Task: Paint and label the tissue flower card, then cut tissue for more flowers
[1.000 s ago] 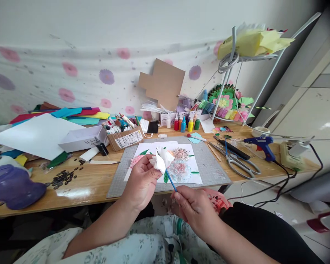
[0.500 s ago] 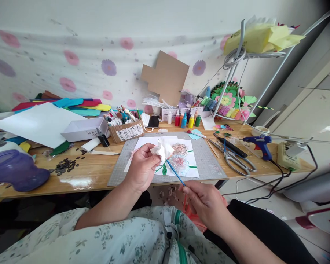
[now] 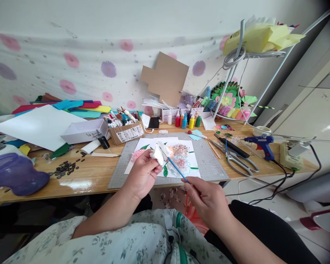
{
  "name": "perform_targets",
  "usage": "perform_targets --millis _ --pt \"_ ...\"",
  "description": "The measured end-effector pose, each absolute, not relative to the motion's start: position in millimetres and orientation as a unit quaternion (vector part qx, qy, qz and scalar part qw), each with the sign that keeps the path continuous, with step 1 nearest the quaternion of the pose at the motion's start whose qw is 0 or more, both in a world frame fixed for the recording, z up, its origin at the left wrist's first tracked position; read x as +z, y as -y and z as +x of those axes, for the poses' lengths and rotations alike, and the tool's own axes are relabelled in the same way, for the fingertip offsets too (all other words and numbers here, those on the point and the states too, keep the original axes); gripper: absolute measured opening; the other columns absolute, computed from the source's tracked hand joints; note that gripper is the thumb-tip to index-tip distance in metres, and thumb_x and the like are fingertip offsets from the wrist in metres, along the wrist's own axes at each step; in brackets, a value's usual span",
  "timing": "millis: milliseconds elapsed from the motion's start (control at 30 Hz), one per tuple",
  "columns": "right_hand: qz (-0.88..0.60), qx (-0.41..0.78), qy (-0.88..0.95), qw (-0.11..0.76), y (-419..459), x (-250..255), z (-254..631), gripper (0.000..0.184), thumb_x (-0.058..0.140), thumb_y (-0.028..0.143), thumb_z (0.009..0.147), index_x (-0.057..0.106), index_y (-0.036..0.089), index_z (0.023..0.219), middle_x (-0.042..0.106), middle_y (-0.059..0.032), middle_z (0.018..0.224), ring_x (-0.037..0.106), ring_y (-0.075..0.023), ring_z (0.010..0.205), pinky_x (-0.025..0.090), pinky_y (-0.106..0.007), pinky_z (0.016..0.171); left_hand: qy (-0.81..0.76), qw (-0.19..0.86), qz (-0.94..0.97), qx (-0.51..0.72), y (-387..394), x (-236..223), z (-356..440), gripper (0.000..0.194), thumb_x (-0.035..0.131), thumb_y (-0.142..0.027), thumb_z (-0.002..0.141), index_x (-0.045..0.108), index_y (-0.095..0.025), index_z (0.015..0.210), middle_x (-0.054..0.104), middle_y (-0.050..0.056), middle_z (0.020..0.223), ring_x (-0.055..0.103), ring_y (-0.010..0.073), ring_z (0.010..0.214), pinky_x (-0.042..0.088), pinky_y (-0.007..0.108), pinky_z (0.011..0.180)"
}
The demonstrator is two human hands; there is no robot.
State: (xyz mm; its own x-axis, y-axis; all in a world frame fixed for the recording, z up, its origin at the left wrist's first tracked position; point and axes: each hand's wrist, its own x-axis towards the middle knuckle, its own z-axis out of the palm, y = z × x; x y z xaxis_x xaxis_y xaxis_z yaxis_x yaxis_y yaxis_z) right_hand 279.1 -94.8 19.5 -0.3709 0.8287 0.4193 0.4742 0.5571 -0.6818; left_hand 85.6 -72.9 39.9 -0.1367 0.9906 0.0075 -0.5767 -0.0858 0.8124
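Note:
My left hand [image 3: 143, 170] is closed on a crumpled white tissue [image 3: 157, 155], held up over the near part of the painting. In my right hand [image 3: 205, 196] is a thin blue-handled paintbrush [image 3: 177, 168], gripped near its back end. Its head points up and left, and lies against or just beside the tissue. Beneath both, a white sheet with painted flowers [image 3: 181, 165] lies on a grey cutting mat [image 3: 209, 161]. The flowers are pink, orange, brown and pale blue, with green leaves. The tissue and my left hand cover part of the sheet.
Paint bottles [image 3: 184, 121] stand behind the mat. A cardboard box of markers [image 3: 126, 132] is at the back left, black pebble-like pieces [image 3: 66, 168] farther left. Scissors [image 3: 239, 163], a blue glue gun [image 3: 261, 145] and a power strip [image 3: 287, 156] lie to the right.
The tissue has shifted slightly left and folded down, showing more of the painting. The brush head, hidden in the tissue before, now shows along its upper side.

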Motion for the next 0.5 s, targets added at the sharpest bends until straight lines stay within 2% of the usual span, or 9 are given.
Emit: perform_targets --millis 133,267,400,500 --pt "-0.424 0.122 0.817 0.372 91 14 266 0.025 0.043 0.022 0.090 0.059 0.018 0.072 0.049 0.0029 0.050 0.044 -0.0099 0.045 0.028 -0.023 0.049 -0.322 0.608 0.301 0.660 77 36 95 0.032 0.082 -0.017 0.055 0.057 -0.015 0.075 0.057 -0.001 0.068 0.043 0.0046 0.053 0.033 0.017 0.048" --pt "-0.387 0.081 0.845 0.360 91 9 255 0.024 0.040 0.019 0.091 0.056 0.017 0.073 0.050 0.0019 0.052 0.045 -0.0111 0.046 0.027 -0.024 0.050 -0.316 0.588 0.288 0.686 76 33 92 0.033 0.081 -0.014 0.053 0.058 -0.017 0.077 0.060 0.000 0.071 0.048 0.0065 0.057 0.032 0.015 0.048" --pt "-0.354 0.118 0.856 0.358 93 5 248 0.022 0.040 0.017 0.091 0.054 0.016 0.075 0.050 0.0015 0.054 0.045 -0.0109 0.048 0.028 -0.024 0.051 -0.319 0.556 0.269 0.718 69 35 77 0.025 0.076 -0.012 0.057 0.057 -0.017 0.073 0.062 0.000 0.068 0.045 0.0039 0.052 0.032 0.014 0.048" --pt "-0.330 0.215 0.853 0.343 96 2 244 0.026 0.038 0.019 0.093 0.053 0.017 0.072 0.050 0.0014 0.056 0.044 -0.0101 0.050 0.030 -0.023 0.051 -0.327 0.532 0.259 0.737 62 40 59 0.026 0.074 -0.008 0.056 0.056 -0.017 0.071 0.062 -0.001 0.063 0.043 0.0027 0.049 0.033 0.013 0.048"
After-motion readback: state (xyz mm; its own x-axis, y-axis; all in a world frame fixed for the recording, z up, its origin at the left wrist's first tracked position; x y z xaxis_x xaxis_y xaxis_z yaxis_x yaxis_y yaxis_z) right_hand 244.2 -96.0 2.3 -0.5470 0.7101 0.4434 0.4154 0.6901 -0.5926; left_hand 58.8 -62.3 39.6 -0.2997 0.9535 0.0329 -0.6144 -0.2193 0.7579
